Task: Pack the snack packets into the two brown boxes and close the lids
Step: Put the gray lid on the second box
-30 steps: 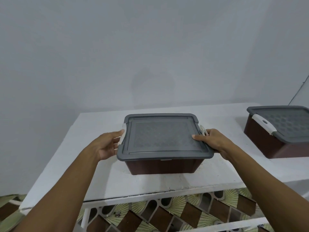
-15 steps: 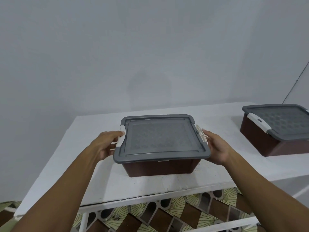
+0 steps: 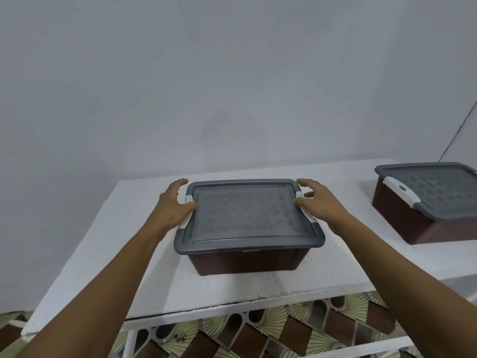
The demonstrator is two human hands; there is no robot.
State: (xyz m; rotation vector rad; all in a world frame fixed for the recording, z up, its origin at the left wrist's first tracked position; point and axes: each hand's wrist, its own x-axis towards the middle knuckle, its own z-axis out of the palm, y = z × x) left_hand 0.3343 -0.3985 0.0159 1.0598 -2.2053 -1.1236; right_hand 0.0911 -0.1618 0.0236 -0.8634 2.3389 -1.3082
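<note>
Quick status: near box (image 3: 245, 262) sat right between the two grips, lid (image 3: 247, 213) on and looking flat all round. Left grip (image 3: 174, 206) was wide open, fingers spread and only loosely bent. Its palm was against the left latch (image 3: 188, 199) w/ the thumb on the lid edge, not wrapped round anything. Right grip (image 3: 321, 205) same deal: open, fingers splayed, thumb touching the right latch (image 3: 309, 217), holding nothing. Both latches looked folded up onto the lid, tho the grips covered most of each so can't swear they'd clicked.

2nd box (image 3: 402, 223) was well off to the right of the right grip, partly out of shot. The 2nd lid (image 3: 436, 187) was on, and the one far latch (image 3: 401, 193) I could see lay over the rim. Both boxes sat on the white bench (image 3: 108, 254).

No packets in view, in either grip or on the bench. Lids were too cloudy to see thru, so can't tell what was inside. IMO the job was basically done: packing prob finished, both lids down. Only thing left, if anything, was a last press on the near box's latches, then hands off.
</note>
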